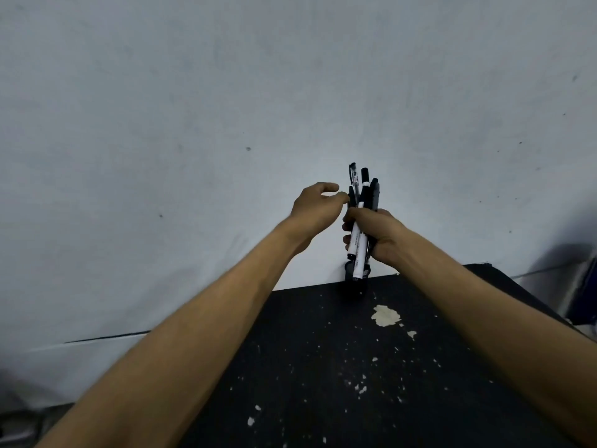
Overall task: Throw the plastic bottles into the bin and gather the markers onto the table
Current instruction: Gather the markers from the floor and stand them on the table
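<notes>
Markers: bundle, black caps, white printed barrels, one clear pen. My right hand clamps bundle mid-length, above counter far edge. My left hand: fingertips at bundle top, pinch or touch, cannot tell. Dark container directly below; contents unclear. Long axis near upright.

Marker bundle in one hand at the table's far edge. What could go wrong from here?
The right hand grips the markers in one uneven bundle, some sticking out below the fist; one could slip free.
The bundle hangs over the far edge of the table, by the wall; a dropped marker might fall behind it.
The left hand is at the bundle's top; a tug could loosen the rest.
</notes>
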